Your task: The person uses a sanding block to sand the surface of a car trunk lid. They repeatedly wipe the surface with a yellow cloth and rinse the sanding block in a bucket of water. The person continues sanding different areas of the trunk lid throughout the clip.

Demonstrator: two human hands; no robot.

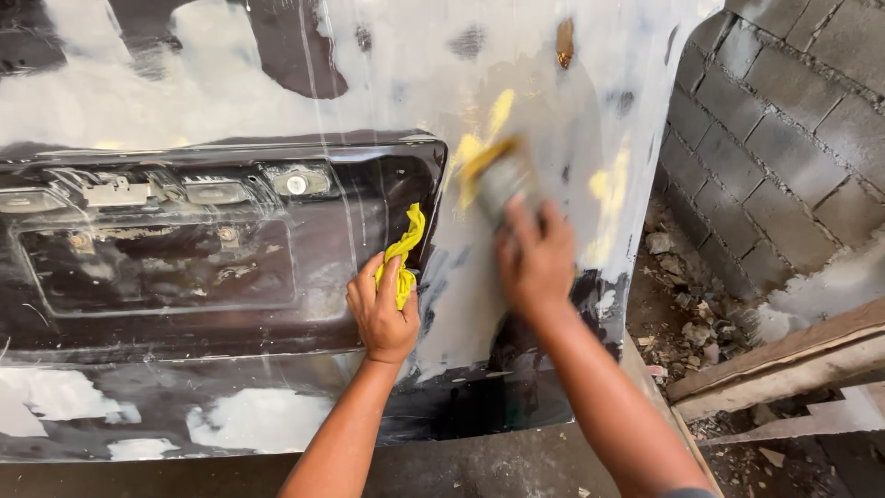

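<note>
Nearest to me, my left hand (381,312) is closed around a crumpled yellow rag (404,251), its heel pressed on the dark car body panel (184,277) at the right edge of the recess with its two small lamp fittings. Just beyond and to the right, my right hand (535,258) grips a sanding block (498,180) with a yellow face, laid flat on the pale grey filler patch (516,83) that covers the panel's right side; the hand and block are blurred, so I judge I am mid-stroke, sanding the filler. Yellowish smears show on either side of the block. The next move, I think, calls for even pressure with the block kept flat, and the rag ready to wipe dust. Farther right, a grey block wall (784,111) rises over rubble (691,323) and a wooden plank (784,355).
</note>
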